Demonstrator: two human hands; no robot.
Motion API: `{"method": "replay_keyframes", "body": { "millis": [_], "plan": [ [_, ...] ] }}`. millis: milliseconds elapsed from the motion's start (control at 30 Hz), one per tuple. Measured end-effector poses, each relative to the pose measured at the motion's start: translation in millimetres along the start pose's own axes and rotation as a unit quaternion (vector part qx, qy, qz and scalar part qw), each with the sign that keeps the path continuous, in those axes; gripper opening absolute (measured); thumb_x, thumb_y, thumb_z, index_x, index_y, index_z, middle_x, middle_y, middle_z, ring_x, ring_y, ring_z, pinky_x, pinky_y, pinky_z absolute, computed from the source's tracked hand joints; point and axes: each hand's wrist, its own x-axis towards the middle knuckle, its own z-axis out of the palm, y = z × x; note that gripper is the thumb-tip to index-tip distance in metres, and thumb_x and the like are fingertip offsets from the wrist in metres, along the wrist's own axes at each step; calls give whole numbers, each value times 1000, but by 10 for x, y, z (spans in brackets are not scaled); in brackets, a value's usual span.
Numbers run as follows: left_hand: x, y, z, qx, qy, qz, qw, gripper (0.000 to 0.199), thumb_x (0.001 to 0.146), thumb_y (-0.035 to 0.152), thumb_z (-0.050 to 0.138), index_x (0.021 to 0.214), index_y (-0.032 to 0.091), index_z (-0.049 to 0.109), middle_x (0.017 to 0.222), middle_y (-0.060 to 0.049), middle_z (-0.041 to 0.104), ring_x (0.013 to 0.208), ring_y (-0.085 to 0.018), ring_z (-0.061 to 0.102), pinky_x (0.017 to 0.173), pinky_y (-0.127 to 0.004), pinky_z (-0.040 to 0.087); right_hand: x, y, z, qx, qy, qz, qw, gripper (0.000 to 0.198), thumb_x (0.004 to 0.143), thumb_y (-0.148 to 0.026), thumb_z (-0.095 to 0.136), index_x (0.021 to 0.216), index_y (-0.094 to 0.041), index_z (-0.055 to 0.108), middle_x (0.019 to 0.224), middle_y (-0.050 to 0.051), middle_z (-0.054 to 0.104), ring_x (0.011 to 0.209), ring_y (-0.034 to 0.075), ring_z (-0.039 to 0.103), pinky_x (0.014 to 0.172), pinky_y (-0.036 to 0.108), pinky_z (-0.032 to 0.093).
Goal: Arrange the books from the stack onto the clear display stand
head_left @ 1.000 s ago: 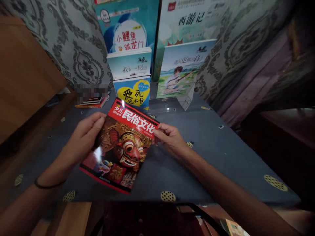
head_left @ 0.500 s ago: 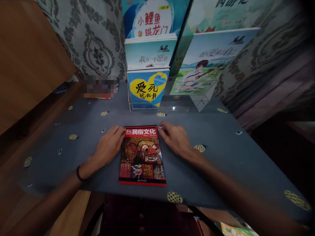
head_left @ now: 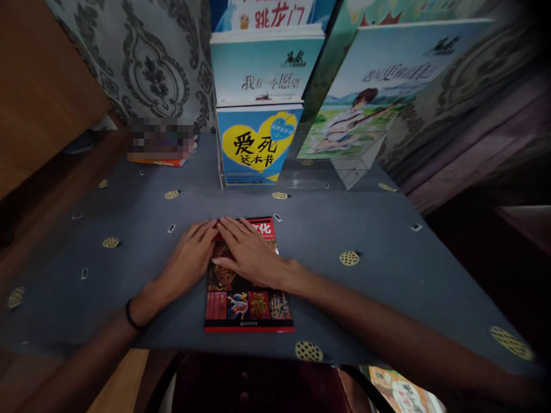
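Observation:
A red and black book point(head_left: 258, 307) with a mask picture on its cover lies closed and face up on the table, near the front edge. My right hand point(head_left: 247, 249) rests flat across the upper part of its cover, fingers stretched out toward the top left corner, hiding much of the title and mask. Along the book's upper left edge lies my left hand point(head_left: 191, 258), its fingers extended and the tips close to those of my right hand. A dark band circles my left wrist.
A clear stand at the back holds several upright books, including a blue and yellow one point(head_left: 258, 146) and one with a guitar player point(head_left: 353, 120). A small stack point(head_left: 161, 160) sits back left. The table point(head_left: 365, 310) has a grey cloth with pineapples.
My right hand has moved left from beside the book onto its cover. My left hand stays at the left edge. The view has dipped and moved a little closer.

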Motion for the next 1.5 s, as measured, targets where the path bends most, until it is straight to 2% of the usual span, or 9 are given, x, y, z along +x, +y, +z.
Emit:
{"method": "replay_keyframes", "body": {
  "millis": [133,333,500,667,800,967,1167,1300,1500],
  "plan": [
    [20,17,-18,-3,4,5,1000,29,102,14,35,118,13,59,137,-16,62,128,-27,55,108,-51,50,-66,54,-89,18,-13,16,1000,71,103,-57,44,151,-5,45,157,23,45,150,32,39,124,55,33],
    [14,0,-9,-4,10,16,1000,28,103,16,35,119,14,58,139,-15,61,128,-28,53,109,-53,49,-281,173,-161,18,-9,47,999,65,102,-50,51,151,-8,46,159,22,43,153,30,32,124,54,31],
    [18,-12,-6,-1,13,19,1000,29,104,18,34,121,15,57,138,-15,62,126,-28,56,108,-55,50,-402,302,-250,56,10,55,997,57,104,-48,46,153,-17,46,158,17,46,151,29,38,121,58,36],
    [6,-38,7,-4,10,15,1000,30,104,21,34,122,16,58,140,-15,61,128,-28,56,108,-54,50,-591,481,-320,48,29,76,995,49,105,-41,46,148,-18,50,157,17,47,150,29,39,121,62,34],
    [41,-31,-56,18,-9,14,1000,32,104,24,34,121,16,60,138,-15,63,130,-29,54,108,-56,48,-643,578,-346,103,32,79,991,49,107,-43,39,146,-17,52,157,16,49,150,28,39,123,60,30],
    [230,161,-132,14,-30,51,998,32,105,25,36,123,16,62,129,-13,69,127,-29,57,104,-52,50,-626,715,-438,238,62,98,964,47,107,-44,36,149,-27,49,151,8,58,139,24,54,118,54,41],
    [437,525,35,-28,-112,185,976,43,109,29,32,145,17,51,151,-10,56,146,-24,43,120,-51,37,-623,769,-476,294,72,90,949,50,107,-47,36,152,-25,44,148,9,60,137,24,56,118,53,41],
    [487,613,137,-3,-126,189,974,46,110,38,31,144,16,54,150,-13,56,147,-26,43,124,-55,29,-619,788,-449,288,77,79,951,50,107,-47,36,150,-24,46,149,9,59,137,23,55,118,51,40],
    [456,653,98,-5,-134,184,974,47,109,41,35,145,16,53,152,-13,54,148,-27,41,123,-57,30,-622,782,-444,268,73,86,957,47,107,-46,36,147,-26,51,147,7,61,136,23,56,117,51,42]
  ]
}}
